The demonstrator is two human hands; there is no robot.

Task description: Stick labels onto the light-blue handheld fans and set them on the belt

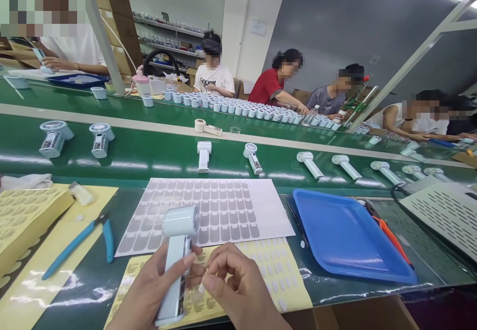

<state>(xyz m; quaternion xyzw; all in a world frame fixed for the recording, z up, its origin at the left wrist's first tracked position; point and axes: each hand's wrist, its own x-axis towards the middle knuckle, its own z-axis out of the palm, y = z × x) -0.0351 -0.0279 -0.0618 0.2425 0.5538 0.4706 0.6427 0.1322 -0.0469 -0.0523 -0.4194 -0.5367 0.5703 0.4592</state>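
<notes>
My left hand (149, 290) is wrapped round the handle of a small white handheld fan (177, 250), held upright over the near edge of the table. My right hand (238, 285) is pinched just beside the fan's handle, with a small clear sticker (201, 290) at its fingertips. Under both hands lies a yellow sticker sheet (276, 270). Behind it lies a white sheet of grey stickers (212, 210).
A blue tray (346, 235) sits to the right, blue pliers (82, 240) and yellow backing sheets (22, 215) to the left. Several white fans (203, 155) lie along the green conveyor (149, 158). Several people work at the far side. A perforated metal panel (443, 210) stands at right.
</notes>
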